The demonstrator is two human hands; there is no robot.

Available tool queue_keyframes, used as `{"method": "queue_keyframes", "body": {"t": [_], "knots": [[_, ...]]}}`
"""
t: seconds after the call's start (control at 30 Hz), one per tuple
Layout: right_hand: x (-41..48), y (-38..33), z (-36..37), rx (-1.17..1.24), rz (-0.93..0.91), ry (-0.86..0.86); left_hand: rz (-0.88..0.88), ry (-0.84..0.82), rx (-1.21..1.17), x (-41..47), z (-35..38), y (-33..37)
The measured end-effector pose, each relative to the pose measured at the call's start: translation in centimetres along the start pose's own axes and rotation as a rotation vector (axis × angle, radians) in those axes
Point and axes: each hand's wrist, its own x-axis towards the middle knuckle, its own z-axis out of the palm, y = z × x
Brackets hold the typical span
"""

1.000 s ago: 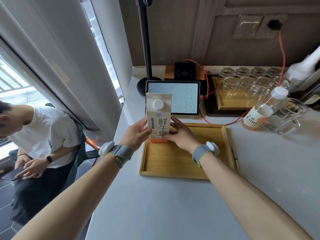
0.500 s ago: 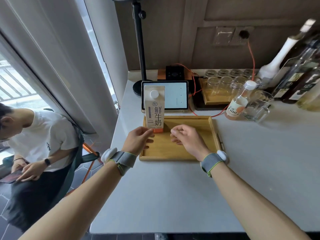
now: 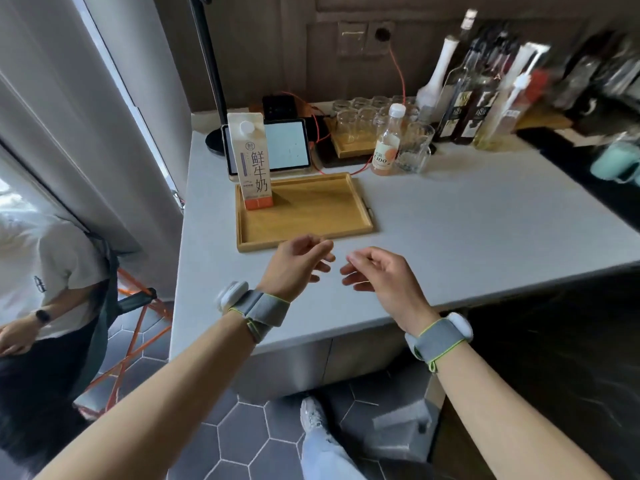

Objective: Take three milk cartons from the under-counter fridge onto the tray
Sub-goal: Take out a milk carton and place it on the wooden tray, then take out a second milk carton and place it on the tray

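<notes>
L hand point(image 3: 294, 263) & R hand point(image 3: 379, 275): both empty, fingers loosely curled. Milk carton point(image 3: 252, 161) upright on tray point(image 3: 311, 233), beyond L hand.

milk carton point(image 3: 252, 161) upright in tray point(image 3: 308, 233) corner | hands point(image 3: 294, 266) empty, loosely curled

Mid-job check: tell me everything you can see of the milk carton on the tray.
The milk carton is a tall white gable-top paperboard pack with a round white screw cap on its sloped top, dark printed characters down the front and an orange band at the base. It looks sealed. It stands upright in the far left corner of the wooden tray, in front of the tablet. Neither hand touches it.
</notes>
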Motion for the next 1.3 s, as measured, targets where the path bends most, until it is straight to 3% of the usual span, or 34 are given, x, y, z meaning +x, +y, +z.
{"method": "queue_keyframes", "body": {"t": [0.67, 0.87, 1.13, 1.3], "knots": [[-17.8, 8.5, -17.7, 0.097, 0.199, 0.47, -0.101, -0.358, -0.179, -8.4, 22.6, -3.5], [-18.9, 11.4, -24.9, 0.122, 0.231, 0.464, -0.14, -0.301, -0.165, -8.3, 30.8, -4.6], [-19.0, 15.3, -37.6, 0.117, 0.308, 0.35, -0.229, -0.081, -0.209, -8.4, 43.8, -5.6], [-18.4, 16.6, -41.3, 0.114, 0.369, 0.316, -0.256, -0.047, -0.234, -8.5, 48.0, -6.3]]}}
